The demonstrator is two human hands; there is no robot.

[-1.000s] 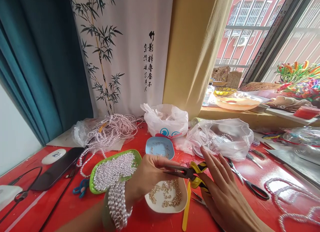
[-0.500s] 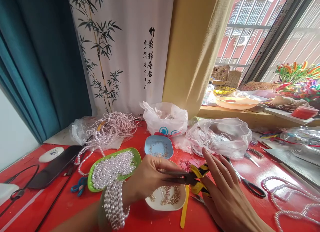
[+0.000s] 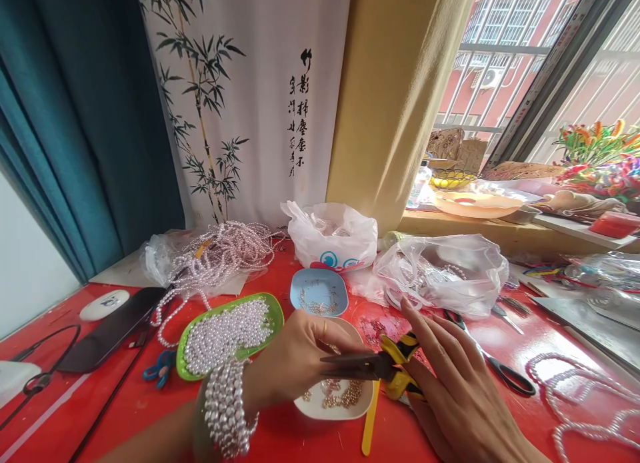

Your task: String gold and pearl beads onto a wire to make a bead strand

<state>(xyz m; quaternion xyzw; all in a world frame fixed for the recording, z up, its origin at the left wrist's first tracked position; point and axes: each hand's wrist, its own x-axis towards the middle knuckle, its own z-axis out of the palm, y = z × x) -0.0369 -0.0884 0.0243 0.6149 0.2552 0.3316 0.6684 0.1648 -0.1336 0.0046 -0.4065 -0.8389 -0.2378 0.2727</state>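
My right hand (image 3: 453,390) grips long-nose pliers (image 3: 363,366) with yellow-and-black handles, fingers stretched along the outside. The dark jaws point left and look closed. At their tips my left hand (image 3: 295,350) is closed in a pinch, and whatever its fingertips hold is hidden. Several strands of pearly beads (image 3: 227,406) circle the left wrist. Below the pliers stands a white dish (image 3: 330,412) with gold-coloured beads or findings. A green tray (image 3: 277,316) of small pale pearl beads lies to the left, and a blue dish (image 3: 317,281) with thin metal pieces behind.
Scissors (image 3: 510,376) and a loose bead strand (image 3: 575,426) lie on the red table at right. A yellow stick (image 3: 369,430) is beside the white dish. Plastic bags (image 3: 333,240) and heaped bead strands (image 3: 227,253) line the back. A black phone-like slab (image 3: 110,340) lies left.
The pliers' jaws were slightly apart and now look pressed together, with my right fingers squeezed a little on the handles. My left hand stays almost where it was.
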